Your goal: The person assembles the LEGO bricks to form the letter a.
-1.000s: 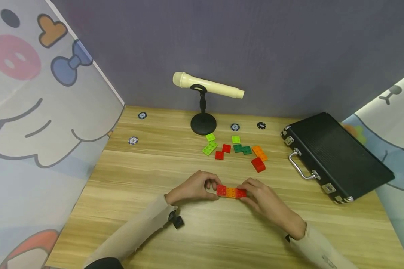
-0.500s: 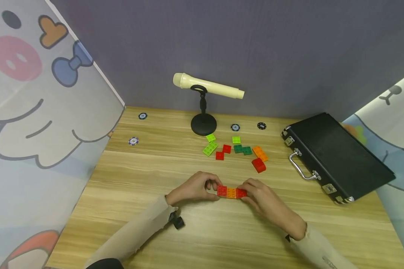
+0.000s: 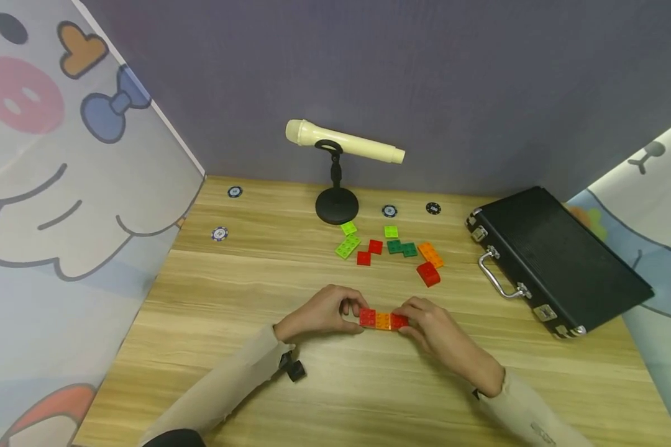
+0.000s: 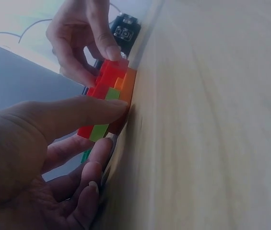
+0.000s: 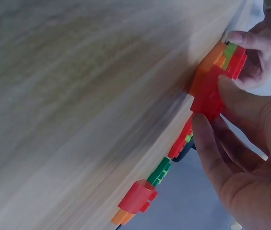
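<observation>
A short row of joined toy building bricks (image 3: 383, 320), red at both ends and orange in the middle, lies low over the table between both hands. My left hand (image 3: 325, 310) pinches its left end between thumb and fingers. There, in the left wrist view, a lime green brick (image 4: 99, 132) is layered under a red one. My right hand (image 3: 438, 332) pinches the red brick (image 5: 206, 98) at the right end, with an orange brick (image 5: 205, 67) below it in the right wrist view. Fingers hide part of each end.
Behind the hands lie loose bricks: lime green (image 3: 348, 246), red (image 3: 429, 274), dark green (image 3: 402, 248) and orange (image 3: 431, 254). A microphone on a black stand (image 3: 337, 205) is at the back, near several poker chips (image 3: 389, 211). A black case (image 3: 559, 257) sits at right.
Both hands keep their hold on the row of bricks and stay in place. Only the head view shifts very slightly.
</observation>
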The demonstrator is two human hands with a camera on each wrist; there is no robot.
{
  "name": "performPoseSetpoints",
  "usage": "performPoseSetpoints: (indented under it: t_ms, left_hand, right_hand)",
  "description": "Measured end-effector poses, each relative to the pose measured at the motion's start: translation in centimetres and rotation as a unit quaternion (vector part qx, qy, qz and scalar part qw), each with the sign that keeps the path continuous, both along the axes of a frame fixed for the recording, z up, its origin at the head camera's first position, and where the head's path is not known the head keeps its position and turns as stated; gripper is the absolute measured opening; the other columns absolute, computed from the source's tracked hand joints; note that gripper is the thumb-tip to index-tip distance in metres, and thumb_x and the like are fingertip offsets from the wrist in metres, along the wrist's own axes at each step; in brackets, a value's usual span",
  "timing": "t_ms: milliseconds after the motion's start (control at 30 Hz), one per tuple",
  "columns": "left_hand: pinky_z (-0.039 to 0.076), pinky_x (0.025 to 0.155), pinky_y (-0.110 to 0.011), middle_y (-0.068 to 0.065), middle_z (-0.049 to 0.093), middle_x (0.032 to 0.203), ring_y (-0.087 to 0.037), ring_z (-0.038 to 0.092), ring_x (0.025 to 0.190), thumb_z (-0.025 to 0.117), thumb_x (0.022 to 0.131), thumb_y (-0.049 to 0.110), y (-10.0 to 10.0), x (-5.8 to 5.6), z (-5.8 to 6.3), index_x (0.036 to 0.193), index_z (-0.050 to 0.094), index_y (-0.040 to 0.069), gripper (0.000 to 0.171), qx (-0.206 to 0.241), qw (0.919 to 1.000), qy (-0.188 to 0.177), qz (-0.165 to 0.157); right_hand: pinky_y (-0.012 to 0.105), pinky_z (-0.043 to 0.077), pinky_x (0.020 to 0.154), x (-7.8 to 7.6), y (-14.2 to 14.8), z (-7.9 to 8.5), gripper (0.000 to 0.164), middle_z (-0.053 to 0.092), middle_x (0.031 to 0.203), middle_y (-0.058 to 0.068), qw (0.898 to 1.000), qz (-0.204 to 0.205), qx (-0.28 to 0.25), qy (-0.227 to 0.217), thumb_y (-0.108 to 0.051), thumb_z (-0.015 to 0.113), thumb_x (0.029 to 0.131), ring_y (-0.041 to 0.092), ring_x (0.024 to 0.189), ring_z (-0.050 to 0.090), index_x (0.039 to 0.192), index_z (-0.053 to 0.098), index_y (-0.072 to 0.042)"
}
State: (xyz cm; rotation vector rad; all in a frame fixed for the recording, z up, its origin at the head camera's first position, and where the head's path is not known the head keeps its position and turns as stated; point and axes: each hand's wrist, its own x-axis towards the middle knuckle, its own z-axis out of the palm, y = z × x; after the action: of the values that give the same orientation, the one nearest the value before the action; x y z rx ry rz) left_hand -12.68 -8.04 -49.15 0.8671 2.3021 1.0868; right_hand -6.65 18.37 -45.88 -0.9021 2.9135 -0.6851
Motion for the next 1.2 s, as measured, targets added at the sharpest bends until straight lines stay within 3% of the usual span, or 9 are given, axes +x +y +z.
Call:
performPoseSetpoints:
  t_ms: [267, 533, 767, 1033, 1200]
  left_hand:
    - [0.046, 0.066, -0.017, 0.006, 0.068, 0.085, -0.008, 0.057, 0.074, 0.085, 0.076, 0.023, 0.0, -0.6, 0.4, 0.105, 0.071, 0.02, 0.033, -0.002, 1.0, -0.003, -0.004]
    - [0.046, 0.065, -0.017, 0.007, 0.068, 0.085, -0.007, 0.056, 0.072, 0.085, 0.076, 0.023, -0.4, -0.4, 0.2, 0.105, 0.07, 0.022, 0.032, -0.002, 1.0, -0.007, -0.001]
    - [0.046, 0.064, -0.017, 0.006, 0.068, 0.086, -0.006, 0.056, 0.071, 0.085, 0.076, 0.024, -0.3, 0.0, -0.1, 0.104, 0.07, 0.022, 0.032, 0.007, 1.0, -0.002, 0.0]
    - [0.046, 0.065, -0.016, 0.007, 0.069, 0.085, -0.007, 0.057, 0.073, 0.085, 0.076, 0.025, -0.2, 0.4, -0.6, 0.104, 0.07, 0.022, 0.032, 0.01, 0.9999, 0.003, 0.004]
    - [0.046, 0.063, -0.016, 0.008, 0.069, 0.085, -0.007, 0.057, 0.071, 0.085, 0.076, 0.025, -0.1, 0.4, -0.5, 0.105, 0.07, 0.022, 0.032, 0.014, 0.9998, 0.016, 0.006]
  right_hand:
    - [0.031, 0.056, 0.083, -0.4, 0.5, -0.5, 0.028, 0.069, 0.105, -0.007, 0.998, -0.008, -0.059, -0.008, -0.019, 0.078, 0.083, 0.006, 0.095, 0.064, 0.111, 0.072, -0.017]
    - [0.031, 0.055, 0.081, -0.9, 0.1, 0.2, 0.029, 0.069, 0.104, -0.004, 0.999, 0.024, -0.018, -0.032, -0.025, 0.076, 0.087, 0.009, 0.091, 0.063, 0.113, 0.07, -0.014]
    - [0.037, 0.056, 0.086, -4.7, -0.7, 1.3, 0.031, 0.071, 0.109, 0.001, 0.995, 0.028, -0.041, -0.088, -0.032, 0.07, 0.091, 0.017, 0.099, 0.067, 0.113, 0.07, -0.011]
    - [0.047, 0.048, 0.101, -8.8, -3.1, -0.4, 0.041, 0.063, 0.125, 0.008, 0.996, 0.019, -0.01, -0.091, -0.024, 0.069, 0.092, 0.025, 0.116, 0.059, 0.127, 0.061, -0.006]
    - [0.039, 0.052, 0.088, -10.1, -4.2, -0.8, 0.048, 0.056, 0.12, 0.006, 0.998, 0.007, 0.005, -0.056, -0.022, 0.069, 0.091, 0.021, 0.097, 0.057, 0.135, 0.056, -0.006]
